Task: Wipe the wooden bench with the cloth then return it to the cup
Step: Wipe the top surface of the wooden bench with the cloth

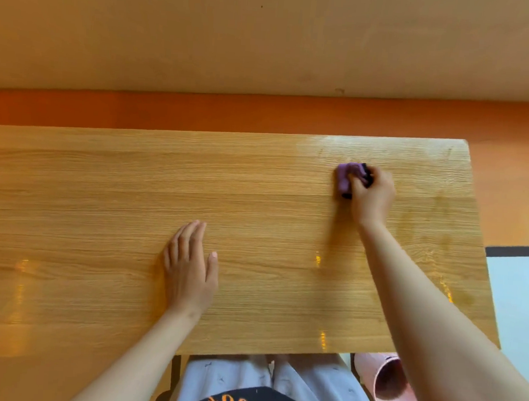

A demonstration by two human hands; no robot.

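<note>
Wooden bench [102, 190]: wiping underway. Right hand [373, 197] grips the purple cloth [346, 177] near the far right corner; left hand [189, 267] rests flat, open, empty. Left portion and return to pink cup [391, 391] appear outstanding.

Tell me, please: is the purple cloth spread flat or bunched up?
Bunched up. The purple cloth is a small wad under the right hand, whose fingers press it against the wooden bench.
</note>
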